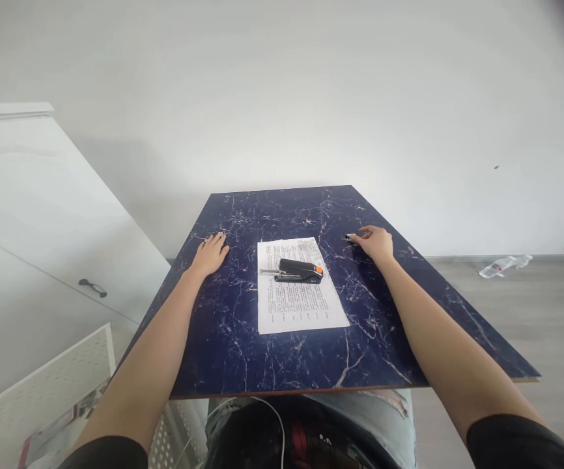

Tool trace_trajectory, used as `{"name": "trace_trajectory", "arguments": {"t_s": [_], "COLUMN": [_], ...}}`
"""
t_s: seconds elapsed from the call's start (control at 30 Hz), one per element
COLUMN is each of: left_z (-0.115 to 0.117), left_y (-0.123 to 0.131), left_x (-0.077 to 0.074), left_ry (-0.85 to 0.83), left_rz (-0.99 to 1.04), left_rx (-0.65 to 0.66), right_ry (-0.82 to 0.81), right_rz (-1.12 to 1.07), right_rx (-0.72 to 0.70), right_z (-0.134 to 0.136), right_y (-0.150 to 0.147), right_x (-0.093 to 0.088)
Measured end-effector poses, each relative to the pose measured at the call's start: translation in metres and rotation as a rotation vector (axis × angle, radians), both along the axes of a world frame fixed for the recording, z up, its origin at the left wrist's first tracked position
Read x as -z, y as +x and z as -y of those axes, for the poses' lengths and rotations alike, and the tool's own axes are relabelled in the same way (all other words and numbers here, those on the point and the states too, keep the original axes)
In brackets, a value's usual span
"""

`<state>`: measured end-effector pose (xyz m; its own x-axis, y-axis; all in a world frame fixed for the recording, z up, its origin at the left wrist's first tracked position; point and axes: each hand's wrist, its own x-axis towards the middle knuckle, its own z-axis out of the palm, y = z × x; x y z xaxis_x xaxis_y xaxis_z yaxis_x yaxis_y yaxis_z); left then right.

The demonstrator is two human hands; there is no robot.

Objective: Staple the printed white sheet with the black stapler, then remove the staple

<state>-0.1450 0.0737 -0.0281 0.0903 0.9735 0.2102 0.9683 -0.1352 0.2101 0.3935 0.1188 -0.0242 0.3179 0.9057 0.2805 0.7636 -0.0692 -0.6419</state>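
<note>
A black stapler with an orange patch at its right end lies on printed paper sheets. Its metal rail sticks out to the left. To the left of the sheets, my left hand rests flat on the table with the fingers spread, holding nothing. On the right, my right hand pinches a small silver-and-dark piece that looks like a short strip of staples. This hand is close to the tabletop, apart from the paper and the stapler.
The dark blue marbled table reaches to the white wall. At the left stand a white cabinet and a perforated white basket with things inside. A clear plastic wrapper lies on the floor at right.
</note>
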Motion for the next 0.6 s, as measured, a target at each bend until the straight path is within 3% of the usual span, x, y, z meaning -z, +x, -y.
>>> {"name": "trace_trajectory", "arguments": {"t_s": [0.13, 0.33, 0.47, 0.6], "left_z": [0.005, 0.010, 0.007, 0.007], "left_y": [0.002, 0.009, 0.006, 0.005], "left_x": [-0.008, -0.015, -0.011, -0.012], "left_ry": [0.047, 0.097, 0.111, 0.187], "left_rz": [0.021, 0.034, 0.055, 0.088], "left_rx": [0.022, -0.002, 0.002, 0.026], "right_ry": [0.034, 0.022, -0.066, -0.013], "right_rz": [0.016, 0.025, 0.110, 0.252], "right_rx": [-0.078, -0.012, -0.137, -0.256], "right_z": [0.002, 0.003, -0.003, -0.010], "right_y": [0.000, 0.001, -0.002, -0.009], "right_x": [-0.002, -0.003, 0.000, 0.007]}}
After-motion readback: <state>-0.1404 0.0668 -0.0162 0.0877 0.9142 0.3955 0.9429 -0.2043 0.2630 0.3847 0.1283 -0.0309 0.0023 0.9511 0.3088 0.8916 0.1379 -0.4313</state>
